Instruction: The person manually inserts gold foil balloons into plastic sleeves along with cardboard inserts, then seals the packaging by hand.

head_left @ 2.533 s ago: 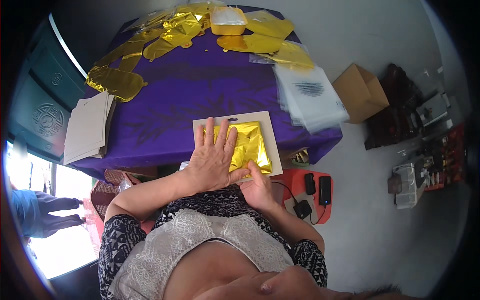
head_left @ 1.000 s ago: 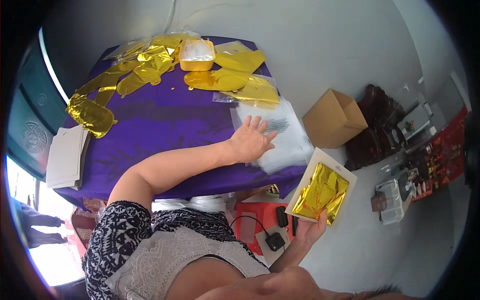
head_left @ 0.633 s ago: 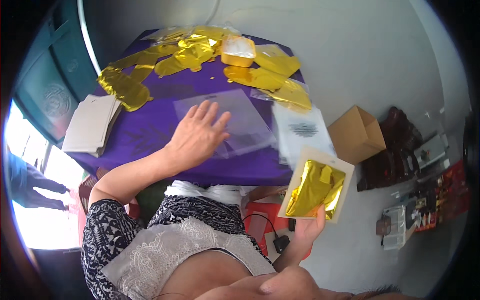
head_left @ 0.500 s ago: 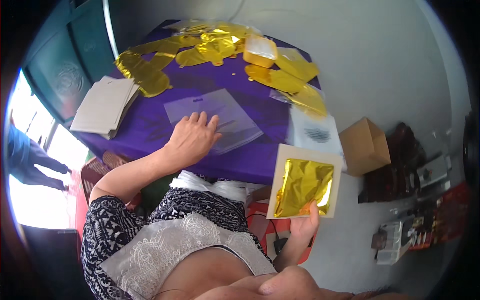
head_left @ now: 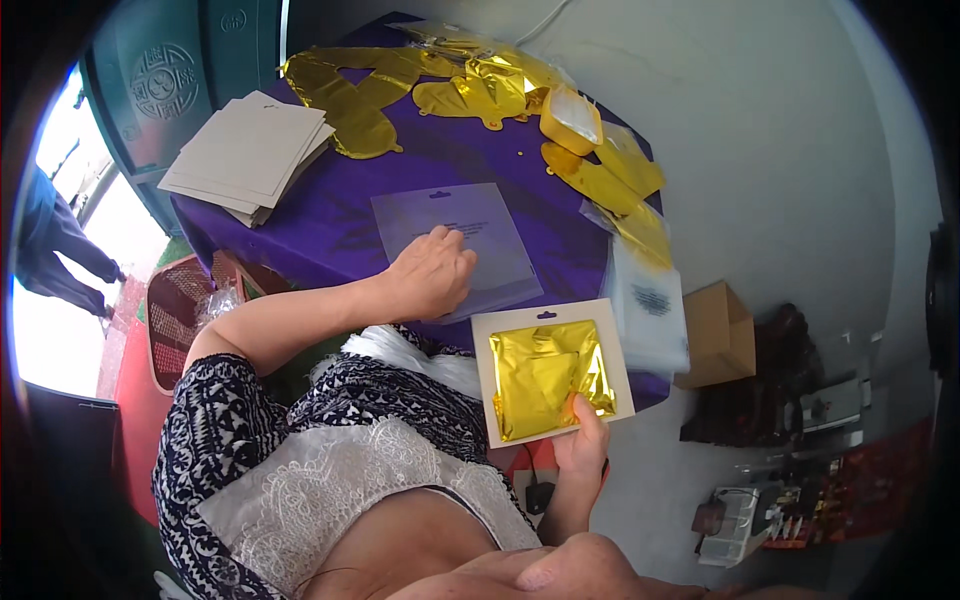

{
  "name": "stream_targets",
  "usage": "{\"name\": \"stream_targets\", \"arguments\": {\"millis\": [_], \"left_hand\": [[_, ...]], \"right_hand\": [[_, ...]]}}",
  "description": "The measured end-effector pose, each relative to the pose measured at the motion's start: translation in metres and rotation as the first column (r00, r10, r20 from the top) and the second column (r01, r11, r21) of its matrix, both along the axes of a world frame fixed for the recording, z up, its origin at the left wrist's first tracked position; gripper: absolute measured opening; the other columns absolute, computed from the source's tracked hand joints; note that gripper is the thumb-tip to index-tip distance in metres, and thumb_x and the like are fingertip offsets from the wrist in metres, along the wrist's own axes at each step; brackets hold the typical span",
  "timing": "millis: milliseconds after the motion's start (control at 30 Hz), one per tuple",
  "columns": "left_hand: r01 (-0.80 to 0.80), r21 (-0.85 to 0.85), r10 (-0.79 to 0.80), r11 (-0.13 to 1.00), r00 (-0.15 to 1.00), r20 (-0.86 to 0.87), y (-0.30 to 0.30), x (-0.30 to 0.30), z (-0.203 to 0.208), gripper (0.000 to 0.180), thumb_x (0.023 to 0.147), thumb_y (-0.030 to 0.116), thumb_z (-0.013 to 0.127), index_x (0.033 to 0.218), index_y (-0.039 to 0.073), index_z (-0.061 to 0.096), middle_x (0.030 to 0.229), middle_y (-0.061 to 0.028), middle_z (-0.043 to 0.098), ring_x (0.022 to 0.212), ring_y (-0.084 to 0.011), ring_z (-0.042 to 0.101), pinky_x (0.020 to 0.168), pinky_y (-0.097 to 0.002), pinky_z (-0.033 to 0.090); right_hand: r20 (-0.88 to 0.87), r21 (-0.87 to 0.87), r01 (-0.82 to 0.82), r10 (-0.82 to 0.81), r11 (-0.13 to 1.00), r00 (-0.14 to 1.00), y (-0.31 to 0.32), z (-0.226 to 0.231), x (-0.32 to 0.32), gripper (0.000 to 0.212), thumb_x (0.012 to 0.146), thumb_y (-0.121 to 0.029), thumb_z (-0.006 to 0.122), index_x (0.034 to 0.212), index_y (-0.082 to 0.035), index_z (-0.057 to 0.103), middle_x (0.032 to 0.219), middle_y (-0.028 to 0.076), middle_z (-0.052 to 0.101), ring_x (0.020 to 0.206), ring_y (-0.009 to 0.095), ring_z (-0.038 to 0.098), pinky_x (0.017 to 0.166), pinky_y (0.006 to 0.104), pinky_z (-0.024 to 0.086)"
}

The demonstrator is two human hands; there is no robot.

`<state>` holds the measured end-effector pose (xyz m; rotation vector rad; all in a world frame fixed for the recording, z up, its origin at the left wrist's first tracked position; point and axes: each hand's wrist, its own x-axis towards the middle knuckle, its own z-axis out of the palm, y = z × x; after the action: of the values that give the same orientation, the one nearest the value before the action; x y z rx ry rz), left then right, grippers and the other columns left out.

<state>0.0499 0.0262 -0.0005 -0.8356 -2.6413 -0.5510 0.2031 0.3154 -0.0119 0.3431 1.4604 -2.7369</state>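
My right hand (head_left: 582, 440) grips the lower edge of a pale hang card (head_left: 612, 350) at the table's near right edge, thumb in front. A folded gold foil balloon (head_left: 535, 385) lies against that card, and my fingers behind it are hidden. My left hand (head_left: 435, 273) rests with curled fingers on a clear plastic bag (head_left: 495, 225), which lies flat on the purple tablecloth (head_left: 340, 215). The fingertips seem to pinch the bag's film, though they are partly hidden.
Pale cards (head_left: 245, 150) are stacked at the left. Gold foil balloons (head_left: 355, 115) and a yellow tub (head_left: 572, 120) line the far side. More clear bags (head_left: 650, 310) hang over the right edge, near a cardboard box (head_left: 717, 335). A red basket (head_left: 175, 320) stands lower left.
My left hand's spread fingers have curled in on the clear bag. The card with the gold balloon has come left, closer to the bag. The whole view has shifted.
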Motion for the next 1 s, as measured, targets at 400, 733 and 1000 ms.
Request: {"name": "stream_targets", "arguments": {"millis": [400,733,1000], "left_hand": [[-0.027,0.107,0.024,0.994,0.999,0.035,0.021,0.018,-0.006,0.014,0.076,0.010,0.062,0.083,-0.002,0.060,0.083,-0.0194,0.063,0.079,-0.0368,0.065,0.071,-0.0453,0.055],[-0.032,0.055,0.035,0.998,0.998,-0.047,0.024,0.020,-0.005,0.013,0.073,0.011,0.063,0.080,0.000,0.060,0.079,-0.0182,0.064,0.074,-0.0339,0.065,0.066,-0.0425,0.055],[0.023,-0.009,-0.023,1.000,0.999,-0.035,0.024,0.027,-0.003,0.015,0.074,0.013,0.065,0.081,0.000,0.062,0.080,-0.0169,0.065,0.076,-0.0327,0.066,0.066,-0.0412,0.055]], "right_hand": [[-0.012,0.107,-0.033,0.034,0.994,0.999,-0.015,0.004,-0.010,0.053,0.097,-0.004,0.051,0.148,0.000,0.038,0.140,0.017,0.054,0.125,0.030,0.058,0.105,0.0459,0.049],[0.116,-0.020,-0.140,0.141,0.990,0.983,-0.025,-0.019,-0.009,0.049,0.097,-0.005,0.054,0.145,-0.002,0.044,0.137,0.014,0.057,0.122,0.028,0.060,0.102,0.0456,0.050],[0.108,-0.012,-0.145,0.146,0.989,0.983,-0.031,-0.022,-0.007,0.049,0.097,-0.005,0.055,0.144,0.001,0.044,0.137,0.014,0.057,0.123,0.027,0.059,0.104,0.0453,0.049]]}}
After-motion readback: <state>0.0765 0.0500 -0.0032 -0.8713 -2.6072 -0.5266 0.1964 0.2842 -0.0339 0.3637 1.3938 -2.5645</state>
